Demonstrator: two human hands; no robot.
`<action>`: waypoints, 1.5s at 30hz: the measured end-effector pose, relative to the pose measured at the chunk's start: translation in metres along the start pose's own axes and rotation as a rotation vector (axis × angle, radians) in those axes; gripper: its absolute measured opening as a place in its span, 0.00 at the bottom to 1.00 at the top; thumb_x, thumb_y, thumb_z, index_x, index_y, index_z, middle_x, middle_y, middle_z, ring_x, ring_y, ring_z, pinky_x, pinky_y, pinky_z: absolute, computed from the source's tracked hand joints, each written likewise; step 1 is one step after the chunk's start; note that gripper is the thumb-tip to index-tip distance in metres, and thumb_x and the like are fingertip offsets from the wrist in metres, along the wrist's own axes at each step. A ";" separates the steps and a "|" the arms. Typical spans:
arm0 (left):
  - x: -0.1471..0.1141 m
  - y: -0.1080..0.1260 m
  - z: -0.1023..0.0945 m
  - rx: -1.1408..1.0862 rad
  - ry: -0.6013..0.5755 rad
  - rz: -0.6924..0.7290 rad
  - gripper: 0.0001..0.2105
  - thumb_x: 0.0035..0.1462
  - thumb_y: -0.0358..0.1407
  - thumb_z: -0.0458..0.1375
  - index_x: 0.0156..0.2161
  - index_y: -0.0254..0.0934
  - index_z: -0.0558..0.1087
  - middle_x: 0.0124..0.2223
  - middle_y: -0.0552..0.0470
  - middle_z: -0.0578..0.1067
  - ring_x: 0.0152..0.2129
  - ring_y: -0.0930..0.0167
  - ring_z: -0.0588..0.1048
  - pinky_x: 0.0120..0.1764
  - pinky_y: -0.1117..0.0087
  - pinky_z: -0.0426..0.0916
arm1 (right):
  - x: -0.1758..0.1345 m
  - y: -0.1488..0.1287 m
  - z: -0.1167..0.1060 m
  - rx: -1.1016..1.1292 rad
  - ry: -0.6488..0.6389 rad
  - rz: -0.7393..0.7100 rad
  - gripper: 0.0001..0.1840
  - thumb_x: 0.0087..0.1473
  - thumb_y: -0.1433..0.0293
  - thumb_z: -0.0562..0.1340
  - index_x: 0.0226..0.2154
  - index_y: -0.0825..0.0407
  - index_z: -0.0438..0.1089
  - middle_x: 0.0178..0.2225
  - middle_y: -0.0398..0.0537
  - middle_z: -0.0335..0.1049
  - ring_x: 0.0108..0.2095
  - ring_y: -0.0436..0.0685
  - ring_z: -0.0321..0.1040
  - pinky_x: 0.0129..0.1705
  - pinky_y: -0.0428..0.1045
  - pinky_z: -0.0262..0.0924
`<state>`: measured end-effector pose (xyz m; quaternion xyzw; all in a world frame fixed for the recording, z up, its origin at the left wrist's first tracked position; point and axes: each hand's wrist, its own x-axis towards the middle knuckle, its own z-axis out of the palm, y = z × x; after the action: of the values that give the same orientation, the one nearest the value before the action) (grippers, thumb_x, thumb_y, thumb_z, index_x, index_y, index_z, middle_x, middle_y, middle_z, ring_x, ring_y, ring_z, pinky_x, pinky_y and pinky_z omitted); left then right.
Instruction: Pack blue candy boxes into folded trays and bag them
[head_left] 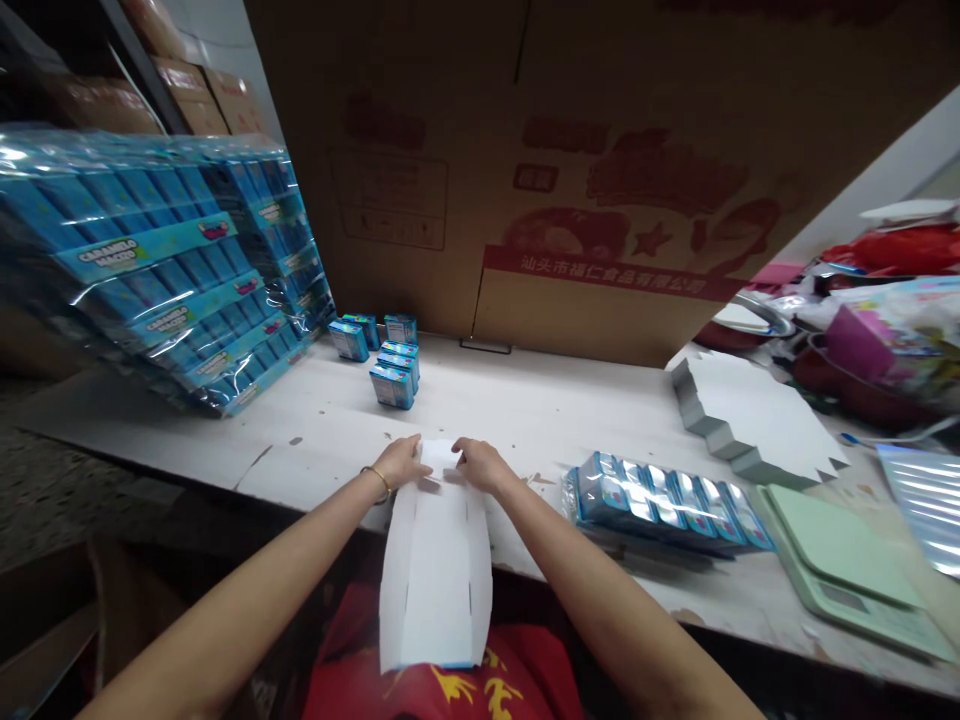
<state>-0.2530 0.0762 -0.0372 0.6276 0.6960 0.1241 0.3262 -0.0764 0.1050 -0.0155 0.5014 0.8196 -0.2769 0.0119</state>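
Red cloth with yellow print [450,690] fills the bottom edge of the head view, and over it hangs the near end of a long white flat cardboard blank [436,570] with slits cut along its sides, running from the person's lap up onto the white scuffed worktable [540,410]. Both bare forearms reach forward to its far end: the left hand [401,465], with a thin gold bangle [377,480] at the wrist, pinches the left corner of the folded end flap with bent fingers, and the right hand [484,465] grips the right corner the same way, the two hands close together with the small raised flap between them. Just right of the right forearm lies a clear-wrapped row of small blue boxes [664,500] on the table, and beyond it a pale green flat kitchen scale [847,560] near the table's right edge. Farther back on the right sits a stack of white zigzag-edged cardboard blanks [750,420]. Behind the hands, well apart, stand several loose small blue boxes [382,355] in a cluster. At the left a tall tilted pile of plastic-wrapped blue box trays [165,260] leans on the table, and a large brown printed carton wall [600,170] closes the back
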 end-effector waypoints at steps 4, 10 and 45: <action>-0.001 -0.002 0.004 -0.104 -0.013 -0.070 0.35 0.35 0.36 0.62 0.51 0.27 0.58 0.33 0.48 0.72 0.28 0.70 0.70 0.27 0.74 0.62 | -0.005 -0.005 0.002 0.019 0.020 -0.008 0.18 0.43 0.78 0.57 0.39 0.49 0.68 0.35 0.46 0.70 0.37 0.53 0.65 0.36 0.44 0.53; -0.002 0.002 0.003 -0.247 -0.080 -0.116 0.22 0.35 0.33 0.61 0.40 0.28 0.68 0.27 0.52 0.72 0.23 0.72 0.70 0.26 0.74 0.63 | -0.005 0.001 0.001 0.068 0.038 0.077 0.38 0.41 0.76 0.60 0.55 0.52 0.49 0.39 0.49 0.68 0.38 0.54 0.65 0.36 0.44 0.54; -0.013 0.002 -0.003 -0.211 0.021 0.019 0.23 0.44 0.54 0.52 0.26 0.33 0.73 0.27 0.50 0.74 0.29 0.67 0.70 0.32 0.71 0.60 | -0.004 0.006 0.009 0.507 -0.094 0.134 0.22 0.50 0.56 0.53 0.33 0.57 0.70 0.29 0.47 0.68 0.30 0.51 0.63 0.29 0.44 0.54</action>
<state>-0.2533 0.0648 -0.0295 0.5949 0.6763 0.2064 0.3822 -0.0721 0.0997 -0.0243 0.5280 0.6875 -0.4951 -0.0577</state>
